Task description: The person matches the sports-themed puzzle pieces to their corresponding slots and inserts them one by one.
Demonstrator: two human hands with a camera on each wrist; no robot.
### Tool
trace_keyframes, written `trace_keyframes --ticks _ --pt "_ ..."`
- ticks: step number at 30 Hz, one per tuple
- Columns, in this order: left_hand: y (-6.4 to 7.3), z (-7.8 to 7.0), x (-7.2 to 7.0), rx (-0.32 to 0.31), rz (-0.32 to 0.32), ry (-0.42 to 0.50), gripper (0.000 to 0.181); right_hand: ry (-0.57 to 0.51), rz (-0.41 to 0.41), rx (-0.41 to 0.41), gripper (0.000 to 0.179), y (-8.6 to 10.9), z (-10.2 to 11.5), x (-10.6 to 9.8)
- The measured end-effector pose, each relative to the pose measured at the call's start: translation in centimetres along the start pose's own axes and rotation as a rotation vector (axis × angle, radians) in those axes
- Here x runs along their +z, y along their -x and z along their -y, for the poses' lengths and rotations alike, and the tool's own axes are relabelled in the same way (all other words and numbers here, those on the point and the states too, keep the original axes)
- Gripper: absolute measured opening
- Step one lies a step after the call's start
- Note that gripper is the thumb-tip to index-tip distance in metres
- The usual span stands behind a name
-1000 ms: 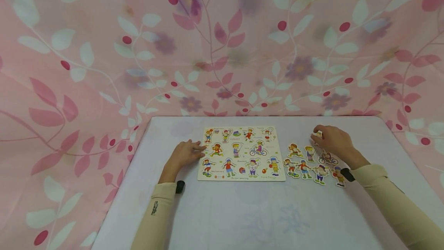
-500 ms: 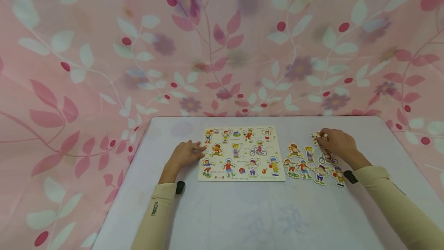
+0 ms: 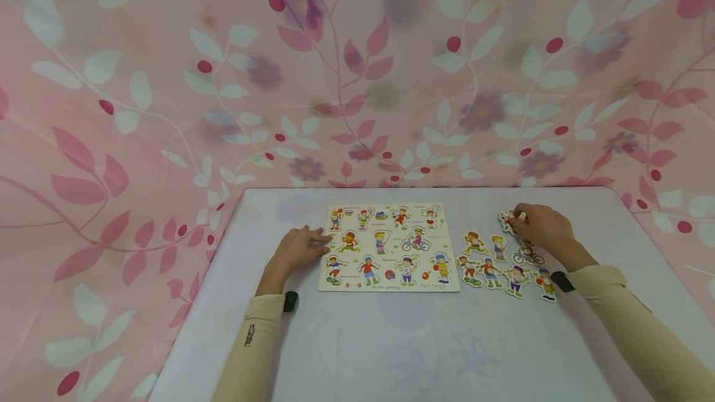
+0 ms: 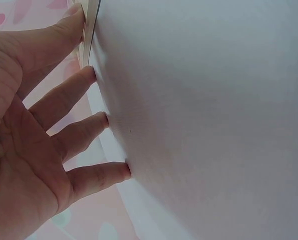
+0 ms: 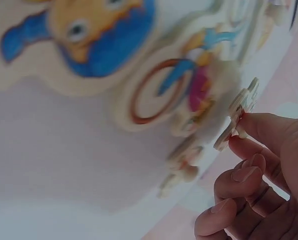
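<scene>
A flat cream puzzle board (image 3: pixel 357 259) printed with children doing sports lies on the table. My left hand (image 3: pixel 298 247) is at its left edge, fingers spread and fairly straight. In the left wrist view, the thumb touches the board's edge (image 4: pixel 90 30) and the other fingertips rest on the table. My right hand (image 3: pixel 543 228) pinches a small figure-shaped puzzle piece (image 5: pixel 237 112) between thumb and index finger, tilted above the table; its picture is mostly hidden. Another figure piece (image 5: pixel 181 165) lies just below it. Nearby is the cyclist piece (image 3: pixel 527 254).
Several loose figure pieces lie right of the board, among them a runner (image 3: pixel 474 242), a golfer (image 3: pixel 498 247) and a basketball player (image 3: pixel 545 284). A white cloth covers the table (image 3: pixel 402 346). A pink floral curtain (image 3: pixel 357 79) hangs behind.
My right hand has moved slightly right at the back of the loose pieces, and more of a piece now shows left of its fingertips. The left hand and board stay put.
</scene>
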State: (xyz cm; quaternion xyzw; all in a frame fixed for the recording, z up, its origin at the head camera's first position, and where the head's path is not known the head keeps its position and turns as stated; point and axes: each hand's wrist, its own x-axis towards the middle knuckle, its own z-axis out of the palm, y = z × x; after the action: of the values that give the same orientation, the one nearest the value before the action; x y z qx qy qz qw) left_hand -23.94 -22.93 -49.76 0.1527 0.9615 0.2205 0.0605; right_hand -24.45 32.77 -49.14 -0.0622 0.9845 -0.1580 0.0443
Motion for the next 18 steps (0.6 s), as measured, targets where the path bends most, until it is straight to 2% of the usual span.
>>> trace_keyframes --ticks 7,18 --pt "0.0 0.0 0.1 -0.008 0.003 0.000 0.034 0.003 -0.036 -0.041 0.027 -0.1 2.5 -1.0" --pt "0.0 -0.1 0.0 -0.014 0.014 -0.019 0.035 0.021 -0.079 -0.136 0.025 -1.1 7.4 -1.3"
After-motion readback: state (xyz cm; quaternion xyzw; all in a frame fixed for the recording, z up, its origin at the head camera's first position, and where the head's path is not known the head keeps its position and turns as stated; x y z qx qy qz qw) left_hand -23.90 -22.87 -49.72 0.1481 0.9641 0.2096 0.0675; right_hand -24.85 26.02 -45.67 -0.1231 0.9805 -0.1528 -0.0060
